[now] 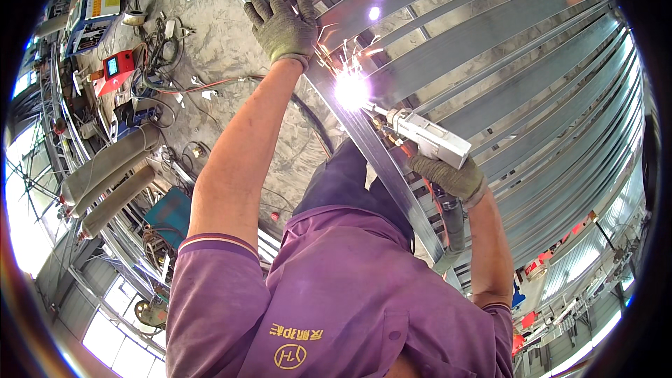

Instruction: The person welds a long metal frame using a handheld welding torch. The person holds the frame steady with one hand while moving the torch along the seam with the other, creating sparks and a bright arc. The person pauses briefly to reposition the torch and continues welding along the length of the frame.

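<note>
At upper centre, left hand (283,30) spread on metal frame (378,152); at centre right, right hand (450,176) grips sparking welding torch (432,136).

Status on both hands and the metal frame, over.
Right hand gripping torch. Left hand resting on metal frame, at its edge. Bright arc at the frame; glare hides the contact spot.

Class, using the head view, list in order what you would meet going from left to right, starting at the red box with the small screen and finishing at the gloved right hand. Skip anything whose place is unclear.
Red box with a screen → gloved left hand → bright glare → gloved right hand.
</note>
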The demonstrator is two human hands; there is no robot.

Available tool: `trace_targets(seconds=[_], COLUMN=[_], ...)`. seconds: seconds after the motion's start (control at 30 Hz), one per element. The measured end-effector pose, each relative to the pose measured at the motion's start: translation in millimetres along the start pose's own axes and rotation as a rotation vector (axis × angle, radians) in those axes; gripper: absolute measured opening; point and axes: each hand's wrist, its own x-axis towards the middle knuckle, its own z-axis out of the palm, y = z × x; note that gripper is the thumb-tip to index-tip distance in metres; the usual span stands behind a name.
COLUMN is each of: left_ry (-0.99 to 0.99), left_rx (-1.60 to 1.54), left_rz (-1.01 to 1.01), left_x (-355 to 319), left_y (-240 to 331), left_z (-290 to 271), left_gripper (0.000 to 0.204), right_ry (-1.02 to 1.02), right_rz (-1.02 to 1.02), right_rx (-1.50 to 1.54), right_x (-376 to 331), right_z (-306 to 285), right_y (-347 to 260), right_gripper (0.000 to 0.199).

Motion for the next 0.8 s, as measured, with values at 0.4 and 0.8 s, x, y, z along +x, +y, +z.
trace_targets(seconds=[0.4,0.8], left_ry=[0.019,0.020], left_rx=[0.017,0.003], left_rz=[0.015,0.019], left_x=[0,0], left_y=[-1,-1], left_z=[3,0], left_gripper=[0.068,0.063], right_ry=[0.010,0.018], right_rz=[0.021,0.078], right_rx=[0.063,0.032], right_x=[-4,-7], right_z=[-1,-2], right_y=[0,-10], right_gripper=[0.065,0.063])
